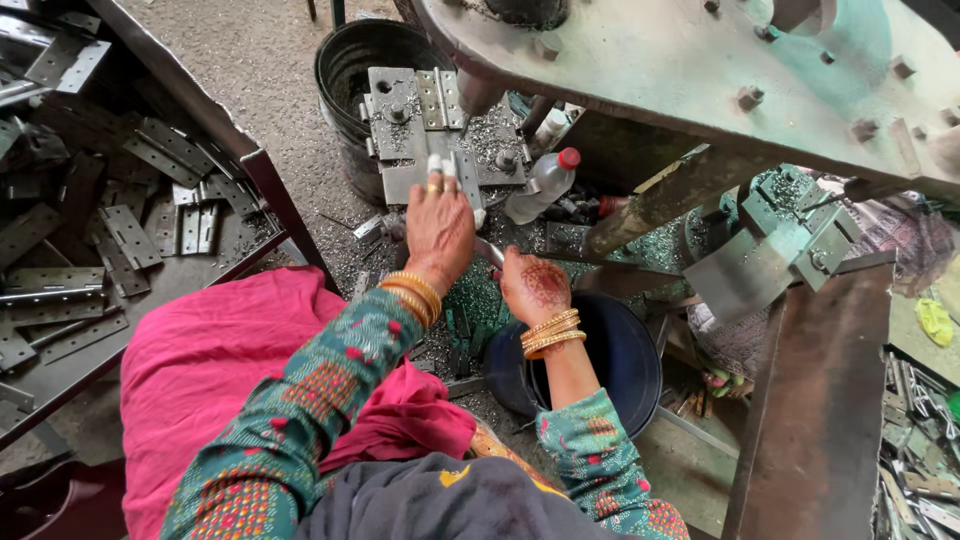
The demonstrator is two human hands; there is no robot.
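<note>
two hands [437, 232], two black buckets [352, 70], one plastic bottle [540, 185]

Both arms extend forward from the body, sleeves in green patterned cloth, each wrist ringed with gold bangles. The left hand [438, 228] reaches farthest, back upward, fingers stretched ahead and close together, fingertips taped white. The right hand [534, 287] lies nearer the body, henna-patterned back turned up, wrist bent, fingers curled downward and hidden from view.
</note>
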